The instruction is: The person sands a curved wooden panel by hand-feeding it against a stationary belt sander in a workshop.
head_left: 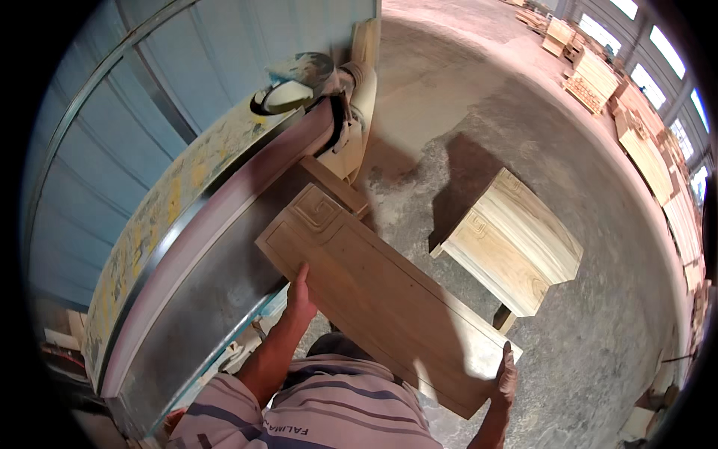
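Note:
A long wooden panel (389,292) with a grooved border and a carved square spiral at its far-left corner lies slantwise in front of my body. My left hand (301,298) grips its near edge toward the left end, thumb on the face and fingers hidden beneath. At the right end my right hand (507,376) holds the short edge, thumb on top. The panel's far-left end is beside the metal table (217,299) of a belt sander, whose pinkish abrasive belt (217,202) runs upright along the back. A wooden block (333,185) juts out behind the panel.
Right of the panel, a pile of similar carved wooden panels (516,239) rests on a low wooden support (503,318) on the concrete floor (598,337). The sander's dusty yellow-green housing (179,176) and a corrugated wall (202,60) bound the left. Stacked timber (591,78) lines the far right.

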`<move>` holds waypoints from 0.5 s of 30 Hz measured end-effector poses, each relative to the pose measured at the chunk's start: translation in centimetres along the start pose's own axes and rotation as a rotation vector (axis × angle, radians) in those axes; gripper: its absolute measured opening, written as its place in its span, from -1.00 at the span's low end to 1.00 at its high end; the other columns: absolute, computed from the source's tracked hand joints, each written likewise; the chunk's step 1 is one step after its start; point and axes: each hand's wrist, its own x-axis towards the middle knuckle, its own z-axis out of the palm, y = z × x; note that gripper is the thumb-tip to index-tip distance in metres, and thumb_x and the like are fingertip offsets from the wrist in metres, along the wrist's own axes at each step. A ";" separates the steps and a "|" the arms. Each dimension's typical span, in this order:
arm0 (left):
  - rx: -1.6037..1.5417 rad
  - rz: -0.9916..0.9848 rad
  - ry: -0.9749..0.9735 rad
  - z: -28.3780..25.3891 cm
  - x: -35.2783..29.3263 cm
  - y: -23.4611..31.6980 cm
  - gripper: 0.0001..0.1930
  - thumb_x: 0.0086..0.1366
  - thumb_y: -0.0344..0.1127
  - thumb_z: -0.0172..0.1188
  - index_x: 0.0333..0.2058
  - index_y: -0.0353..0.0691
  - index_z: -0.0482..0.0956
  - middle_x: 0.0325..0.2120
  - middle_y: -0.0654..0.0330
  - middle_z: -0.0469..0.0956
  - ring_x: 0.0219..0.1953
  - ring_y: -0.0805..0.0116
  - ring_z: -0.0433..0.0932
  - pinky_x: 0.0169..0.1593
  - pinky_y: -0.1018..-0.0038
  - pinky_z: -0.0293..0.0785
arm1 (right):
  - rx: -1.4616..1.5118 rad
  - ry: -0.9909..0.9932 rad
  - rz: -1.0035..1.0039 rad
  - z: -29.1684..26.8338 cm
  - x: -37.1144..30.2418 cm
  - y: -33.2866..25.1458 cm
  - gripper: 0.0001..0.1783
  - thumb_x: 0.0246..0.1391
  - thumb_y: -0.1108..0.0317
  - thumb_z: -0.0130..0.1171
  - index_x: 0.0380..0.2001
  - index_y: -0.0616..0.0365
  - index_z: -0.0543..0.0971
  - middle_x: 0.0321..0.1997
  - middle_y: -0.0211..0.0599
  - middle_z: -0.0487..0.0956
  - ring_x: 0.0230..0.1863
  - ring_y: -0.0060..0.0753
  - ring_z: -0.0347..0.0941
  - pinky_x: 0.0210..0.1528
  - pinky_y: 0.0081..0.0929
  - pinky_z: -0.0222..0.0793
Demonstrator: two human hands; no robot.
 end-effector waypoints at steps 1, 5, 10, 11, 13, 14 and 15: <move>-0.004 0.000 -0.009 -0.7 0.3 -0.8 -0.47 0.20 -0.03 0.12 0.08 -0.17 0.32 0.02 0.18 0.39 0.06 0.19 0.35 0.11 0.20 0.26 | -0.048 -0.010 -0.033 -0.1 -0.1 0.5 -0.25 0.17 0.01 -0.03 0.18 0.45 0.14 0.32 -0.06 0.09 0.37 -0.32 -0.07 0.38 -0.43 -0.28; 0.002 0.011 0.021 -1.7 1.3 -3.0 -0.48 0.18 -0.05 0.16 0.06 -0.14 0.33 0.01 0.18 0.40 0.04 0.19 0.37 0.10 0.21 0.29 | -0.019 0.042 0.069 -0.1 0.3 1.1 -0.28 0.18 0.03 -0.05 0.17 0.45 0.14 0.32 -0.07 0.10 0.36 -0.37 -0.05 0.39 -0.46 -0.28; 0.108 -0.009 0.114 -0.5 0.5 -3.3 -0.44 0.14 -0.07 0.22 0.07 -0.13 0.31 0.00 0.20 0.40 0.04 0.20 0.37 0.10 0.21 0.30 | -0.028 0.019 0.112 5.0 0.4 0.9 -0.21 0.16 -0.05 -0.03 0.19 0.43 0.11 0.33 -0.13 0.08 0.37 -0.38 -0.09 0.37 -0.44 -0.29; 0.115 -0.041 0.127 -0.4 0.1 -4.0 -0.43 0.14 -0.07 0.23 0.08 -0.13 0.31 0.00 0.20 0.40 0.04 0.21 0.37 0.09 0.20 0.30 | -0.003 0.004 0.125 5.6 0.6 1.1 -0.20 0.15 -0.06 -0.03 0.20 0.42 0.10 0.34 -0.14 0.07 0.37 -0.38 -0.09 0.37 -0.44 -0.28; 0.098 -0.067 0.130 0.2 -0.9 -5.8 -0.42 0.13 -0.07 0.23 0.08 -0.13 0.30 0.01 0.21 0.39 0.04 0.21 0.37 0.09 0.20 0.30 | 0.033 -0.007 0.157 7.1 1.1 0.8 -0.16 0.14 -0.08 -0.02 0.22 0.40 0.07 0.35 -0.13 0.05 0.37 -0.37 -0.09 0.36 -0.42 -0.26; 0.075 -0.061 0.120 0.4 -1.1 -6.7 -0.42 0.13 -0.06 0.23 0.08 -0.13 0.30 0.01 0.21 0.39 0.04 0.21 0.37 0.09 0.20 0.30 | 0.045 -0.001 0.177 8.3 1.2 0.5 -0.15 0.13 -0.09 -0.01 0.23 0.39 0.05 0.35 -0.13 0.04 0.37 -0.36 -0.09 0.36 -0.41 -0.25; 0.053 -0.059 0.107 0.6 -1.2 -7.1 -0.42 0.13 -0.06 0.23 0.07 -0.13 0.30 0.01 0.21 0.38 0.04 0.21 0.37 0.09 0.20 0.31 | 0.057 0.009 0.195 8.9 1.2 0.4 -0.13 0.12 -0.11 0.00 0.24 0.37 0.04 0.36 -0.13 0.02 0.36 -0.35 -0.08 0.36 -0.41 -0.24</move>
